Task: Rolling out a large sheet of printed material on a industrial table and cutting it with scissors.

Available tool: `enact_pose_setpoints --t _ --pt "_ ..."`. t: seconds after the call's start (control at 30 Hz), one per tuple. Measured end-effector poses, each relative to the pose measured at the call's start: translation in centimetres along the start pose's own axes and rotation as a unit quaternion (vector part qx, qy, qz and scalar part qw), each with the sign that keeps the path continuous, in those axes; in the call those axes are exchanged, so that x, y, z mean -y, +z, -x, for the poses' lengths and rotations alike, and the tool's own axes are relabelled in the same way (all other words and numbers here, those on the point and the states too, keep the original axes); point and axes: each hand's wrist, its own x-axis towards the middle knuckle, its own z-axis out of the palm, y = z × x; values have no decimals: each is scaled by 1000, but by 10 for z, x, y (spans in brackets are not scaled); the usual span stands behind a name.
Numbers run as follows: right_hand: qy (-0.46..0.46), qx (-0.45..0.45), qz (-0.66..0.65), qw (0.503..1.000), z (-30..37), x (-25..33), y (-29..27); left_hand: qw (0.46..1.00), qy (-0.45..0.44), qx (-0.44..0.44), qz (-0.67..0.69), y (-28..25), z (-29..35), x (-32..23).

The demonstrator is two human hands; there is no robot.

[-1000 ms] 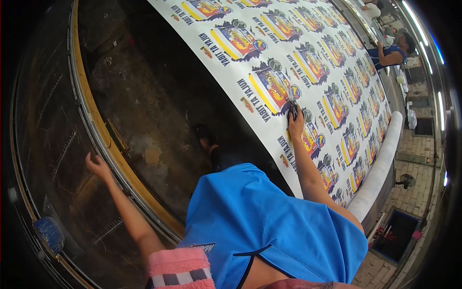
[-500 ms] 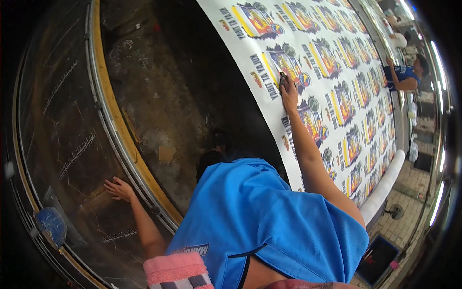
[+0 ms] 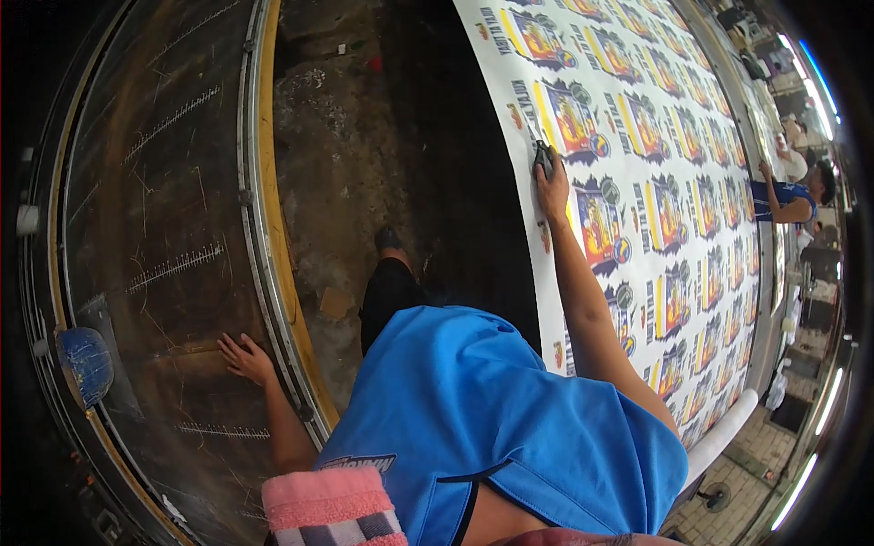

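Clock directions are taken from the picture's middle unless a hand is named. The right hand (image 3: 552, 189), at 2 o'clock, is curled round a small black tool (image 3: 543, 156), which points out at the hand's 12 o'clock. The tool is over the white margin of the printed sheet (image 3: 651, 227), between its near edge and the rows of colourful prints. From the right hand, the sheet spreads from 12 round to 5 o'clock; from the left hand (image 3: 248, 360), the tool is well off toward 2 o'clock, across a strip of floor (image 3: 319, 209).

The left hand, at 8 o'clock, grips nothing. Its fingers are spread, palm down, at the dark table (image 3: 173, 318), inside the yellow rim (image 3: 289, 300); whether the palm presses on the surface is hard to tell. A blue pad (image 3: 85, 366) is at the left hand's 9 o'clock.

The right hand covers most of the tool, so its kind cannot be made out; a pale tip barely shows ahead of it, and whether it touches the sheet is unclear. The sheet runs out of view at 1 o'clock. A white roll (image 3: 724, 441) at 4 o'clock is partly hidden by the person's blue shirt (image 3: 510, 419). The left forearm disappears behind the shirt and a pink towel (image 3: 332, 508) at 7 o'clock. A co-worker (image 3: 790, 202) near 3 o'clock is small, and what their hands do is indistinct. The rim of the view fades into black.
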Motion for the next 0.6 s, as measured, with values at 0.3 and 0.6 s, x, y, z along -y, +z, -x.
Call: enact_pose_setpoints --t 0.3,0.6 --pt "-37 21 58 997 -138 17 79 998 47 -17 -34 -16 -4 -18" --pt "-51 14 86 995 -259 44 142 988 -68 -132 28 28 -161 -93"
